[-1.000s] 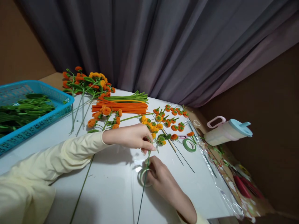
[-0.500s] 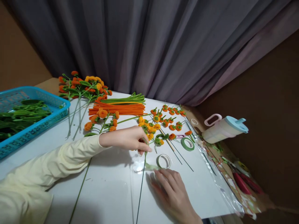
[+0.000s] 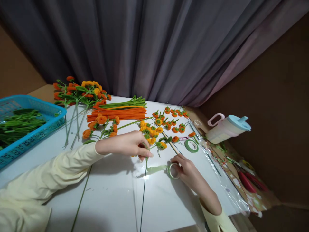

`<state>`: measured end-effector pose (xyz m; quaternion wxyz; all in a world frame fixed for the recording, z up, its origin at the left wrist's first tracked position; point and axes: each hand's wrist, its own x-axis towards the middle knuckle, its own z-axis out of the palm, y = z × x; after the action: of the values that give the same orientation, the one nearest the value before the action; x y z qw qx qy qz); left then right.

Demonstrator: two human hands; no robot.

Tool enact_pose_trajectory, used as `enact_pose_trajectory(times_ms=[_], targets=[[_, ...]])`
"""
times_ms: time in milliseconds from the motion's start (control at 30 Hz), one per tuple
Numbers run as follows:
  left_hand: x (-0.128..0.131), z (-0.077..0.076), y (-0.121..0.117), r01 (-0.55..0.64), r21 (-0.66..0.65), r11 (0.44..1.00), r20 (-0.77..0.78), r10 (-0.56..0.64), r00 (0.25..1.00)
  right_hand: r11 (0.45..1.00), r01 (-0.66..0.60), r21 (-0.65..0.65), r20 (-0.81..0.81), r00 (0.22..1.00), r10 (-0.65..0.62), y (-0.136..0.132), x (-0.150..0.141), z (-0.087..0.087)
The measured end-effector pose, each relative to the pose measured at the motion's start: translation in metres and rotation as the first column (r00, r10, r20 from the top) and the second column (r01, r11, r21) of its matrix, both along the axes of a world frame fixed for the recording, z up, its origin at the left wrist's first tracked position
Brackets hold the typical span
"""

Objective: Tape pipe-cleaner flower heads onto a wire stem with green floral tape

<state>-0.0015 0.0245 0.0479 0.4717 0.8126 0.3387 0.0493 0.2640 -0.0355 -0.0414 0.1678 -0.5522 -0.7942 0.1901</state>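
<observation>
My left hand point(image 3: 131, 144) pinches the upper part of a thin dark wire stem point(image 3: 144, 199), which runs down toward the table's front edge. Pale green floral tape point(image 3: 158, 168) stretches from the stem, just under those fingertips, to a tape roll point(image 3: 170, 171). My right hand point(image 3: 188, 169) has its thumb and fingers closed on that roll's right side. Behind my left hand lie yellow pipe-cleaner flowers point(image 3: 151, 130); whether one belongs to the held stem is hidden. A yellow flower with green leaves point(image 3: 162, 145) rests between the hands, farther back.
A blue basket point(image 3: 51, 120) of green leaves stands left. Finished flower stems point(image 3: 77, 91), orange pipe cleaners point(image 3: 120, 113) and small orange flowers point(image 3: 175, 122) lie at the back. Rightward are another green tape roll point(image 3: 191, 146), a tumbler point(image 3: 224, 129) and red-handled pliers point(image 3: 247, 182).
My right hand has moved from the loose tape end up and right onto the roll, and has taken hold of it. The tape is drawn out straighter. My left hand keeps its pinch.
</observation>
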Motion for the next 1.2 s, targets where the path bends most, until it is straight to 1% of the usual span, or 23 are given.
enact_pose_trajectory(times_ms=[100,133,167,200,267,333,367,400,433,467,500,567,633,667,700,767,867,933,1033,1067,1133,1200], targets=[[0.001,0.001,-0.001,0.004,0.003,1.0,-0.002,-0.004,1.0,0.982,0.155,0.104,-0.093,0.985,-0.145,-0.009,0.008,0.003],[0.001,0.001,0.0,0.005,0.004,1.0,-0.006,-0.005,1.0,0.972,0.206,0.11,-0.129,0.973,-0.192,-0.012,0.012,0.004],[0.002,0.001,0.0,0.007,0.007,1.0,-0.01,-0.007,1.0,0.965,0.249,0.082,-0.159,0.959,-0.234,-0.015,0.015,0.004],[0.002,0.0,0.0,0.012,0.011,1.0,-0.014,-0.012,1.0,0.959,0.284,0.017,-0.185,0.943,-0.276,-0.017,0.019,0.004],[0.002,-0.001,0.001,0.02,0.017,1.0,-0.016,-0.02,1.0,0.929,0.311,-0.199,-0.225,0.908,-0.352,-0.02,0.025,0.002],[0.001,-0.003,0.002,0.027,0.022,0.999,-0.011,-0.027,1.0,0.868,0.273,-0.415,-0.272,0.873,-0.405,-0.021,0.031,0.0],[0.001,-0.004,0.003,0.03,0.024,0.999,-0.009,-0.029,1.0,0.843,0.243,-0.481,-0.298,0.858,-0.418,-0.021,0.033,-0.001],[0.001,-0.005,0.003,0.031,0.025,0.999,-0.008,-0.031,1.0,0.832,0.219,-0.509,-0.322,0.849,-0.42,-0.021,0.035,-0.002],[0.001,-0.006,0.003,0.031,0.027,0.999,-0.006,-0.031,0.999,0.84,0.203,-0.503,-0.342,0.846,-0.409,-0.022,0.036,-0.003],[0.001,-0.007,0.003,0.032,0.029,0.999,-0.006,-0.032,0.999,0.861,0.205,-0.465,-0.351,0.851,-0.391,-0.023,0.037,-0.003],[0.001,-0.007,0.004,0.033,0.028,0.999,-0.007,-0.033,0.999,0.893,0.219,-0.394,-0.343,0.866,-0.364,-0.025,0.037,-0.004],[0.0,-0.007,0.003,0.033,0.025,0.999,-0.013,-0.033,0.999,0.952,0.253,-0.172,-0.286,0.912,-0.294,-0.031,0.038,-0.007],[0.0,-0.007,0.003,0.036,0.023,0.999,-0.017,-0.035,0.999,0.974,0.224,0.034,-0.201,0.956,-0.212,-0.037,0.038,-0.014],[0.0,-0.007,0.003,0.037,0.022,0.999,-0.018,-0.036,0.999,0.977,0.188,0.099,-0.16,0.972,-0.171,-0.04,0.038,-0.019],[0.0,-0.007,0.003,0.038,0.021,0.999,-0.02,-0.037,0.999,0.98,0.144,0.137,-0.131,0.983,-0.127,-0.042,0.037,-0.024],[0.001,-0.006,0.003,0.035,0.024,0.999,-0.027,-0.034,0.999,0.983,0.073,0.166,-0.1,0.993,-0.057,-0.045,0.035,-0.034],[0.002,-0.005,0.003,0.025,0.022,0.999,-0.036,-0.024,0.999,0.979,0.052,0.195,-0.093,0.995,-0.034,-0.042,0.03,-0.043],[0.001,-0.005,0.003,0.025,0.017,1.0,-0.037,-0.024,0.999,0.975,0.069,0.211,-0.091,0.995,-0.051,-0.039,0.028,-0.043],[0.001,-0.004,0.002,0.018,0.014,1.0,-0.031,-0.018,0.999,0.974,0.098,0.206,-0.108,0.991,-0.077,-0.035,0.027,-0.037],[0.0,-0.004,0.002,0.013,0.015,1.0,-0.03,-0.013,0.999,0.977,0.108,0.183,-0.132,0.988,-0.084,-0.035,0.027,-0.035],[0.001,-0.004,0.002,0.008,0.018,1.0,-0.025,-0.008,1.0,0.989,0.117,0.091,-0.233,0.968,-0.093,-0.038,0.026,-0.028],[0.001,-0.004,0.002,0.01,0.021,1.0,-0.021,-0.009,1.0,0.99,0.136,-0.048,-0.404,0.903,-0.143,-0.043,0.024,-0.021]])
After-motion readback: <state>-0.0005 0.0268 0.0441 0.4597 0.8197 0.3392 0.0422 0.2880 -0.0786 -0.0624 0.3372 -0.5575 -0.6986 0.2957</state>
